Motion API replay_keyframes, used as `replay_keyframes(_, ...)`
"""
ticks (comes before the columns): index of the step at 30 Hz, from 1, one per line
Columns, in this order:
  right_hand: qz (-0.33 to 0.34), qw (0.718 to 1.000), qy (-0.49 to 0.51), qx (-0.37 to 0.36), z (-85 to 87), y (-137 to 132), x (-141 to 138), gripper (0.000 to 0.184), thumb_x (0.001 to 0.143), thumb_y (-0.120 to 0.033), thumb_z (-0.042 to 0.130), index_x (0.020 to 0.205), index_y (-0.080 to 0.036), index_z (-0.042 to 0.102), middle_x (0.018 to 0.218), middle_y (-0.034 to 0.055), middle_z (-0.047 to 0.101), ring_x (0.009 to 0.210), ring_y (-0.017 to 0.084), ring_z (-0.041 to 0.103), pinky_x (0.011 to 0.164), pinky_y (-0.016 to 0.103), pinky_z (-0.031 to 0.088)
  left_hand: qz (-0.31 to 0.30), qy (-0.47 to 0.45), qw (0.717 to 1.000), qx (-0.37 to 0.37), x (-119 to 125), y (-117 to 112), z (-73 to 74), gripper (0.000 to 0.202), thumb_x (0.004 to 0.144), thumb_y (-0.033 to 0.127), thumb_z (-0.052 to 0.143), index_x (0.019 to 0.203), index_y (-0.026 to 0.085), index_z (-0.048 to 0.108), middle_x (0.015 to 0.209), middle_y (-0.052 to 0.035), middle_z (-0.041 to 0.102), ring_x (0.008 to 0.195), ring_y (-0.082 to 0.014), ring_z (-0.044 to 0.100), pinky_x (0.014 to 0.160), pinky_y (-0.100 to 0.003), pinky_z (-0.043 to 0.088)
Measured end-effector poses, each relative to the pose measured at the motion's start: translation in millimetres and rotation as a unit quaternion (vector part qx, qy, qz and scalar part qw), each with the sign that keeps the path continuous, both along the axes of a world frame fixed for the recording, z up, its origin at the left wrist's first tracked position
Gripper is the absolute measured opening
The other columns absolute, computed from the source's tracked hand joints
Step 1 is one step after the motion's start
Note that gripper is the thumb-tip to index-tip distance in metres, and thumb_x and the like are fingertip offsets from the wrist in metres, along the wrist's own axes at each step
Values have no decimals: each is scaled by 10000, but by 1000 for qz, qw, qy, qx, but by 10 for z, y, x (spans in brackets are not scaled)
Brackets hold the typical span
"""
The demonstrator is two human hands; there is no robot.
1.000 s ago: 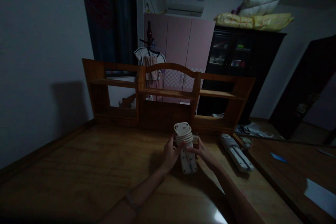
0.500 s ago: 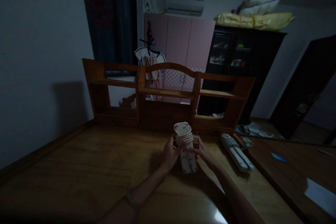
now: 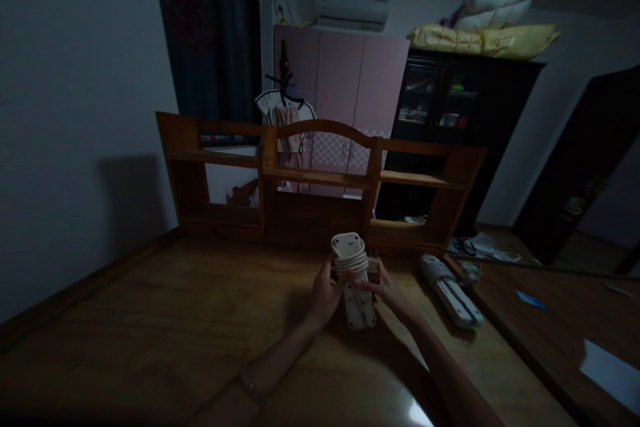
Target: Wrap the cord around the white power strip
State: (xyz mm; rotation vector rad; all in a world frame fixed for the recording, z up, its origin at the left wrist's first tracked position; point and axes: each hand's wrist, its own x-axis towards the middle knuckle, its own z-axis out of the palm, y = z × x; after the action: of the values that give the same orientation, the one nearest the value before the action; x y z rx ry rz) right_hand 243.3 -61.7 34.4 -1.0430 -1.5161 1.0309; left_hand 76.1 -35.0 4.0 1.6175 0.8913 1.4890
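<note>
A white power strip [image 3: 359, 310] is held up over the wooden table, its own cord [image 3: 351, 260] wound in several turns round its upper part. My left hand [image 3: 327, 290] grips it from the left, thumb lying across the front just below the coils. From the right, my right hand [image 3: 383, 285] closes on it, with the thumb on the front and fingers near a pale piece, perhaps the plug [image 3: 373, 265], at the side. The fingers behind the strip are hidden. To the right lies a second power strip [image 3: 453, 293] with its cord wrapped round one end.
A wooden shelf unit [image 3: 320, 179] stands along the table's [image 3: 200, 307] far edge. On the right, a lower brown surface [image 3: 545, 340] holds a blue card [image 3: 531, 299] and a white sheet [image 3: 610, 370]. A wall [image 3: 75, 113] borders the left side.
Almost nothing differs. Both hands keep the same hold on the power strip, and its lower end has shifted very slightly upward.
</note>
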Motion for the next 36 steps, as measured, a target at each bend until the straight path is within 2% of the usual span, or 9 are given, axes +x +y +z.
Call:
replay_keyframes(5,-22,1000,-5,10,18,-18,-15,596,687,-411,713,1192,-238,449,1188,48,574,1098,241,537,982,411,385,16,10,1000,-6,12,6,-17,628,822,505,560,1346,199,401,1176,-102,617,993,-214,611,782,-309,502)
replay_keyframes(9,-45,999,-3,-3,-1,-5,-25,711,660,-426,731,1255,-216,404,1239,77,554,1139,257,521,976,417,394,4,5,1000,1,9,-27,24,618,838,498,541,1360,213,374,1207,-99,601,1004,-210,609,784,-303,507)
replay_keyframes(20,-77,997,-2,3,-12,2,-47,873,619,-438,769,1332,-191,331,1237,133,568,1159,283,526,977,392,418,-27,-28,999,16,-9,-142,152,764,865,441,532,1461,281,81,1377,-111,473,1143,-227,555,825,-327,502)
replay_keyframes(26,-76,997,0,29,-56,43,-16,923,636,-414,752,1384,-192,258,1300,115,521,1199,266,493,1001,402,399,-31,-23,999,36,-4,-153,174,730,871,437,521,1458,298,111,1440,-102,392,1208,-226,506,895,-335,478)
replay_keyframes(36,-81,994,-22,70,-25,20,-10,833,677,-378,717,1370,-196,294,1293,108,524,1177,246,515,992,373,410,-43,-15,998,36,-21,-132,156,795,847,465,546,1463,303,70,1404,-107,441,1145,-238,551,803,-311,513)
